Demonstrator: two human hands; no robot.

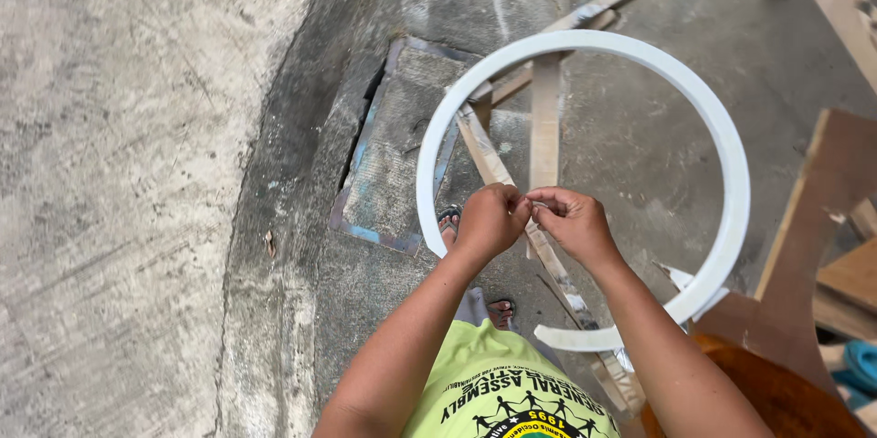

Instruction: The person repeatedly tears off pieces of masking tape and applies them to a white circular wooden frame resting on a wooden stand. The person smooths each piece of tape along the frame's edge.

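Note:
A large white ring [731, 173] of flat strip hangs in front of me above the concrete floor. Its lower free end [571, 338] curls under my right forearm, and its left side runs down behind my left hand. My left hand [491, 219] and my right hand [574, 221] meet inside the ring, fingertips pinched together on a small pale piece [538, 207] that is too tiny to make out. Both fists are closed. Below them my feet in sandals [449, 221] show on the floor.
Thin wooden strips [545, 118] lie crossed on the floor under the ring. A flat rectangular plate [393, 150] is set in the concrete at the left. Wooden boards [827, 191] and a brown rounded wooden piece [776, 392] stand at the right.

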